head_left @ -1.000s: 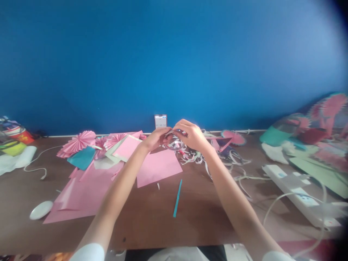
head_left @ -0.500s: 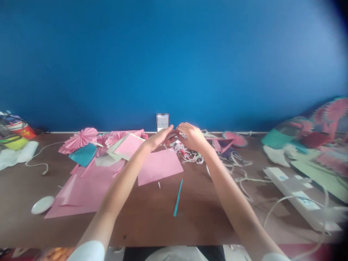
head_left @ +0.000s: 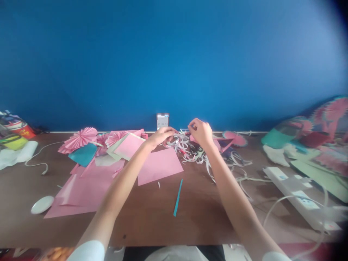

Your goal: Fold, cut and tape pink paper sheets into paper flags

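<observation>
My left hand (head_left: 162, 137) is closed on the rim of a ring-shaped roll of tape (head_left: 174, 141), held above the far part of the table. To the right of it, my right hand (head_left: 201, 132) is raised, its thumb and fingertips pinched together. A thin pale strip (head_left: 185, 129) runs between the roll and the right fingertips. Beneath and between the hands lies a tangle of white paper strips (head_left: 187, 154). A pink sheet (head_left: 160, 166) rests in front of my left hand, and a narrow blue strip (head_left: 178, 197) lies closer to me.
Folded pink paper fans (head_left: 81, 140), a teal sheet (head_left: 83, 154) and larger pink sheets (head_left: 87, 188) cover the left side. A white oval object (head_left: 42, 205) sits near them. A phone (head_left: 162, 121) stands against the wall. On the right are a power strip (head_left: 293, 192) and cables.
My right hand has moved right and slightly up, away from my left hand. The roll in my left hand now shows more fully, with a strip spanning the gap.
</observation>
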{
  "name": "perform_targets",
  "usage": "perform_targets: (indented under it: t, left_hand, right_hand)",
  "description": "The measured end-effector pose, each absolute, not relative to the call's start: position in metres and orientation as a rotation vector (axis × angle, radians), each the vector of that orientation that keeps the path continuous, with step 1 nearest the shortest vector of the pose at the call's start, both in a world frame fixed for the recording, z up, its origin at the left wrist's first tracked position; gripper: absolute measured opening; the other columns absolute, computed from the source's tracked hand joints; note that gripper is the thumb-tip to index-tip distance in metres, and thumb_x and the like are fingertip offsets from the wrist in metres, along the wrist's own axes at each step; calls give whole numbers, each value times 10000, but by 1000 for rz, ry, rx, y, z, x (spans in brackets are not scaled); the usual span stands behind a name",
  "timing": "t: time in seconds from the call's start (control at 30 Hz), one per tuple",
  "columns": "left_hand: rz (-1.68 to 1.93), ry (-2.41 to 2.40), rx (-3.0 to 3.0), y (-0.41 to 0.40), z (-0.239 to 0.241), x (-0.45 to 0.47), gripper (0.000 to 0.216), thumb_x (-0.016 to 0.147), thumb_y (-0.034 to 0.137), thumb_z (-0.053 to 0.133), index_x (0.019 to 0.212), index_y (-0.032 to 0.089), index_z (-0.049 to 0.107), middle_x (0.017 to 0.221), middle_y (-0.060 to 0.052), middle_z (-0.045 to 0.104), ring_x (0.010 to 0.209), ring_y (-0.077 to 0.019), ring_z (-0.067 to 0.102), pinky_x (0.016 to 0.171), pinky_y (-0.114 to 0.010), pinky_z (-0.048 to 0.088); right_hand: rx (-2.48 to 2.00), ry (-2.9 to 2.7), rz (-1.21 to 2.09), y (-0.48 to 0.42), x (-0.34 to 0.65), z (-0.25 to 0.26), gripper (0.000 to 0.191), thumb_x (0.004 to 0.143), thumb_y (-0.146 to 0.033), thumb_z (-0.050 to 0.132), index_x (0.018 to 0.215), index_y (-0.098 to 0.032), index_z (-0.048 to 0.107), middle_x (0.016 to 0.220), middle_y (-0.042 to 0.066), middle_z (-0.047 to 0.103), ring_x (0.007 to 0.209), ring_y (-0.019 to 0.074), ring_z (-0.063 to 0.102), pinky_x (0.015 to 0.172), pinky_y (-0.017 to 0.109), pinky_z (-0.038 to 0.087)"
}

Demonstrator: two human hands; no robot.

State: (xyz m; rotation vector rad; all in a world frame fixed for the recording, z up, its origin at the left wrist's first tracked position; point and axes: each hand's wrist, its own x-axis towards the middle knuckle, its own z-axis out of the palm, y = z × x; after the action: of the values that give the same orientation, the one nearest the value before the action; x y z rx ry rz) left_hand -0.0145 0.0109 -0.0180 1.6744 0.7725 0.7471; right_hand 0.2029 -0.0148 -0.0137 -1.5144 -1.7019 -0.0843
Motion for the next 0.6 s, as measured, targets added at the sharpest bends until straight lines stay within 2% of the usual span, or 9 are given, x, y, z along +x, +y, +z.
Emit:
perform_targets:
  t: [0.03, 0.17, 0.27, 0.37, 0.43, 0.6]
  left_hand:
    - [766, 786, 1660, 10, -16, -14, 296, 872, 367, 577, 1005, 118, 667, 561, 31, 466, 467, -80, 392, 464, -209, 275]
    - [878, 841, 1562, 4, -8, -14, 285, 888, 374, 545, 908, 116, 664, 494, 73, 313, 411, -58, 273, 436, -208, 192]
    - [907, 845, 1550, 3, -6, -13, 291, 869, 410, 561, 831, 131, 634, 516, 75, 304, 398, -45, 220, 421, -216, 128]
    - [886, 785, 1581, 4, -8, -13, 315, 857, 443, 560, 727, 157, 542, 538, 74, 295, 400, -43, 210, 414, -217, 102]
    - [881, 763, 1605, 5, -9, -12, 309, 853, 426, 554, 700, 162, 505, 549, 73, 292, 412, -44, 214, 414, -211, 112]
    - [885, 803, 1607, 4, -9, -13, 206, 821, 340, 563, 748, 148, 558, 571, 61, 362, 445, -48, 274, 429, -190, 163]
  right_hand:
    - [-1505, -1650, -60, -13, 205, -14, 44, 787, -222, 580, 798, -216, 622, 634, 2, 647, 569, 163, 539, 555, 270, 342]
    - [-1250, -1723, 104, -19, 202, -8, 191, 761, -141, 547, 909, -201, 653, 904, 40, 709, 755, 167, 618, 639, 277, 423]
    - [-1038, -1952, 291, -34, 193, 3, 184, 824, -187, 562, 964, -211, 678, 940, 29, 708, 827, 159, 632, 702, 277, 449]
    - [-926, -2118, 398, -49, 183, 13, 260, 809, -237, 645, 1068, -223, 669, 1032, 36, 703, 909, 173, 627, 774, 295, 465]
    - [-865, -2167, 457, -53, 178, 16, 294, 805, -247, 665, 1097, -217, 651, 1056, 42, 697, 907, 171, 624, 797, 303, 475]
    - [-830, -2179, 479, -53, 176, 15, 249, 815, -233, 655, 1062, -205, 642, 1000, 33, 699, 822, 150, 618, 768, 291, 484]
